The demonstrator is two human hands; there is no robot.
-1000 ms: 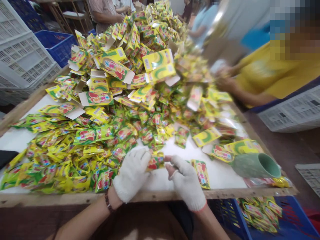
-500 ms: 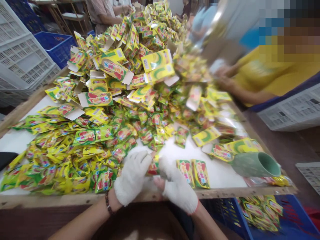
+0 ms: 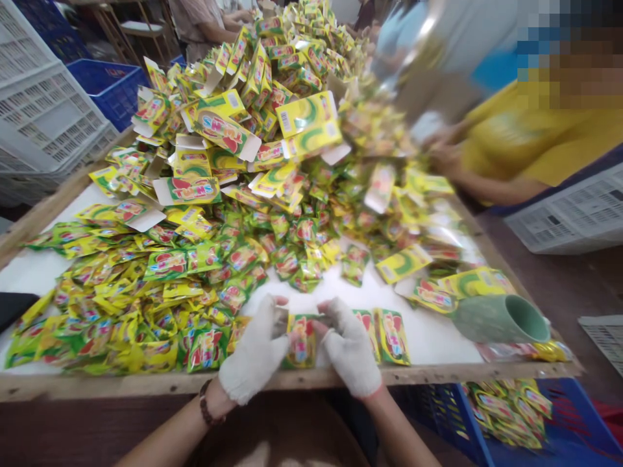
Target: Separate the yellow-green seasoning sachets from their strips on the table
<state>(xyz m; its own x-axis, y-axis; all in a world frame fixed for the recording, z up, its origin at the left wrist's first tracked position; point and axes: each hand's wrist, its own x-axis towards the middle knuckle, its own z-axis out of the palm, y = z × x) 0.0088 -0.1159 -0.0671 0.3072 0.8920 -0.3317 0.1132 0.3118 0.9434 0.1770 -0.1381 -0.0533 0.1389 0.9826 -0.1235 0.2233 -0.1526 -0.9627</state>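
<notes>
At the table's front edge a small yellow-green packet (image 3: 302, 340) with a watermelon print lies between my hands. My left hand (image 3: 257, 350), in a white glove with bare fingertips, is closed with its thumb at the packet's left edge. From the other side my right hand (image 3: 349, 347), gloved alike, pinches the right edge. Some fingertips are hidden behind the gloves. Just right of my right hand lie two similar packets (image 3: 392, 336) side by side. Another packet (image 3: 208, 347) rests left of my left hand, in front of a spread of loose packets (image 3: 131, 311).
Printed cartons (image 3: 219, 133), several open, heap up at the back. A green cup (image 3: 506, 318) lies tilted at the right. Below is a blue crate (image 3: 574, 415) containing packets. White crates (image 3: 43, 110) stand left; a person in yellow (image 3: 520, 143) works at the right.
My hands have moved apart, and the packet between them now shows its printed face. My left hand has shifted slightly left. The view has moved very slightly.
</notes>
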